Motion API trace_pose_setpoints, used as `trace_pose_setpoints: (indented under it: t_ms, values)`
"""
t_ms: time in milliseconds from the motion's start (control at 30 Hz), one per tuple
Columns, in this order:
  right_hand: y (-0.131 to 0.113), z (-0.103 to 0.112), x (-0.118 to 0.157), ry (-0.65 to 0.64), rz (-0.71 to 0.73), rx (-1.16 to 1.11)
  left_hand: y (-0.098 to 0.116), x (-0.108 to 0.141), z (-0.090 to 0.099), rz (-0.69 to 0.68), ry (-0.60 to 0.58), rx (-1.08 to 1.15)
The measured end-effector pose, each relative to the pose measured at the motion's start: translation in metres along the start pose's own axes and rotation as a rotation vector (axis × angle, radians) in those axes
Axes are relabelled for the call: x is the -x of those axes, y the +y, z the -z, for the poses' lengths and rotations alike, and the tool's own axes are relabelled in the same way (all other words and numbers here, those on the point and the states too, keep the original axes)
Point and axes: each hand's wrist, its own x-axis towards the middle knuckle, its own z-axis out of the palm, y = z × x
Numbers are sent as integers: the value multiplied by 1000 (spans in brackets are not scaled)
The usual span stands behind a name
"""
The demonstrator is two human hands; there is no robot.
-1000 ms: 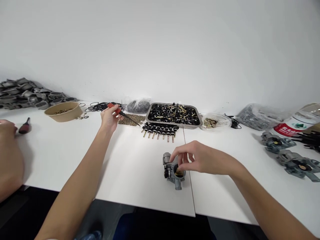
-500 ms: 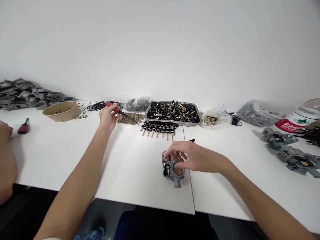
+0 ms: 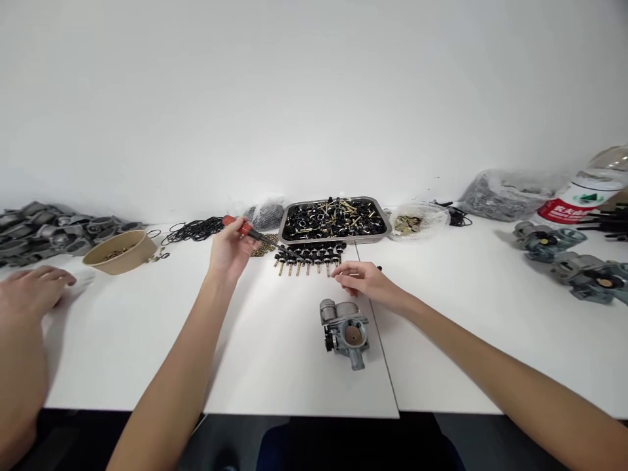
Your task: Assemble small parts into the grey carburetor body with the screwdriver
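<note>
My left hand (image 3: 231, 248) is closed around the red handle of a screwdriver (image 3: 240, 226), whose dark shaft points right over a row of black fittings with brass stems (image 3: 309, 255). My right hand (image 3: 360, 278) reaches to the right end of that row, fingers stretched and a little apart; whether a fingertip touches a stem I cannot tell. Below it a grey metal carburetor (image 3: 346, 332) rests on the white table, its round bore with a brass-coloured disc facing me. A small black piece (image 3: 379, 267) shows just behind my right hand.
A metal tray (image 3: 283, 237) full of black and brass parts stands at the back. Left are a tan bowl (image 3: 120, 256), grey castings (image 3: 44, 229) and a co-worker's hand (image 3: 36, 288). Right are a bag of discs (image 3: 417, 222), more carburetors (image 3: 544, 241) and a labelled bottle (image 3: 583, 196).
My right hand has let go of the carburetor and moved up to the row of fittings. My left hand has shifted right with the screwdriver. The co-worker's hand has come further into view.
</note>
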Motion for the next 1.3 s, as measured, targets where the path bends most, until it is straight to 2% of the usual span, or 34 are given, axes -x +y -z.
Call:
trace_pose_setpoints:
  t_ms: [133,300,867,1100,1167,1300]
  values:
    - [-1,-1,1,-28,-4,45,-21,21,-25,180,-147,60]
    - [-4,-2,3,-69,-1,144,-35,38,-40,199,-264,44]
    - [-5,-2,3,-88,60,290,-41,43,-42,153,-285,7]
    - [-5,4,2,-78,88,407,-35,50,-49,62,-367,-109]
    - [-7,6,2,-71,110,451,-29,50,-59,39,-429,-157]
    - [-13,12,3,-34,166,450,-9,46,-89,27,-643,-310]
